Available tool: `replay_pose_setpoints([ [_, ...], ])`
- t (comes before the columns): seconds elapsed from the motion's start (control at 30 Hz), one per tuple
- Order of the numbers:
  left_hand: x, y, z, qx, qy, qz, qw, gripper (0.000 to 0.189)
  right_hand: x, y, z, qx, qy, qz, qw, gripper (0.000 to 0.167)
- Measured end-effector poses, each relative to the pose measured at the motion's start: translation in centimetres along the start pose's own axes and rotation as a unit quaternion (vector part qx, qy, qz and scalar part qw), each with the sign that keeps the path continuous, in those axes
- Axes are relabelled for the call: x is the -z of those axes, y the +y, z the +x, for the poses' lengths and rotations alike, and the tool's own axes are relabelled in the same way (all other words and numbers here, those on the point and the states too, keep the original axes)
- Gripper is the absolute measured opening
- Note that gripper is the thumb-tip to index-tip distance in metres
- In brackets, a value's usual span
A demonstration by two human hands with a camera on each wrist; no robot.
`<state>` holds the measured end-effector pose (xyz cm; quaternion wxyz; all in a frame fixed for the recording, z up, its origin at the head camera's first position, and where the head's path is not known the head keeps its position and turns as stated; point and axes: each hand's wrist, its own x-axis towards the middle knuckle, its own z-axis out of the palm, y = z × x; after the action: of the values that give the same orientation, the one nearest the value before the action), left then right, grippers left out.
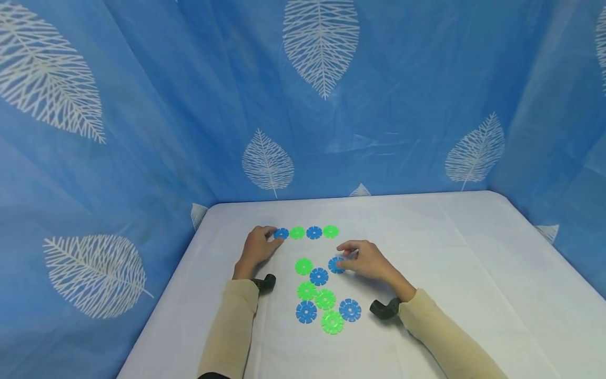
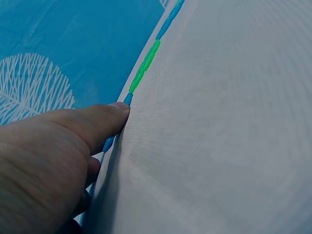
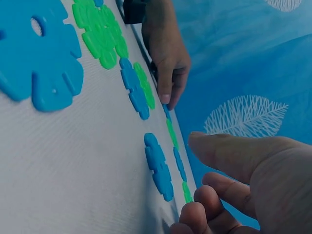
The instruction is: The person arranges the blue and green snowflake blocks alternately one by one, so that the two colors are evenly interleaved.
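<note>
My left hand [image 1: 257, 246] pinches the blue notched plastic disc [image 1: 281, 233] at the left end of a row between thumb and fingers. In the left wrist view the thumb covers part of that disc. A green disc [image 1: 297, 232], another blue disc [image 1: 314, 232] and a second green disc [image 1: 331, 231] continue the row rightward. My right hand [image 1: 366, 259] hovers with loosely bent fingers, thumb over a separate blue disc [image 1: 337, 265]. The right wrist view shows a gap between the fingers and that blue disc [image 3: 158, 165], which lies flat.
Nearer on the white table [image 1: 454, 273] lie several loose discs, among them a blue disc [image 1: 350, 310] and a green disc [image 1: 332, 321]. Some green ones overlap. A blue leaf-patterned curtain [image 1: 388, 105] stands behind the table. Black wrist devices [image 1: 384, 309] sit at both cuffs.
</note>
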<state>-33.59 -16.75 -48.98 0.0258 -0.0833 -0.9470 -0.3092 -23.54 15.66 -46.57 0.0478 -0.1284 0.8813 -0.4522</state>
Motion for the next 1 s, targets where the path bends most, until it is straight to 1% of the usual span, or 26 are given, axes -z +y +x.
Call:
replay_pose_setpoints([
  [0.1,0.02,0.19,0.19,0.002,-0.003,0.001,1.0000,0.047,-0.19,0.36,0.04,-0.011,-0.001,-0.007,0.9999,0.043],
  [0.3,0.21,0.68,0.35,-0.006,-0.001,-0.002,1.0000,0.047,-0.29,0.64,0.05,-0.009,0.004,-0.017,0.9998,0.043],
  [0.37,0.25,0.69,0.24,-0.006,-0.002,0.000,1.0000,0.047,-0.36,0.68,0.05,-0.006,-0.001,-0.022,0.9997,0.045],
  [0.5,0.20,0.52,0.08,0.002,-0.003,0.000,1.0000,0.047,-0.58,0.75,0.12,0.006,-0.009,-0.053,0.9986,0.047],
  [0.57,0.16,0.39,0.01,0.002,-0.002,-0.002,1.0000,0.047,-0.74,0.73,0.14,0.010,-0.006,-0.068,0.9976,0.046],
  [0.7,0.12,0.31,0.02,-0.005,0.002,-0.004,1.0000,0.047,-0.79,0.66,0.17,0.010,0.001,-0.086,0.9962,0.043],
  [1.0,-0.10,0.14,0.12,-0.002,0.000,0.000,1.0000,0.046,-0.71,0.58,0.06,0.003,-0.004,-0.087,0.9962,0.041],
])
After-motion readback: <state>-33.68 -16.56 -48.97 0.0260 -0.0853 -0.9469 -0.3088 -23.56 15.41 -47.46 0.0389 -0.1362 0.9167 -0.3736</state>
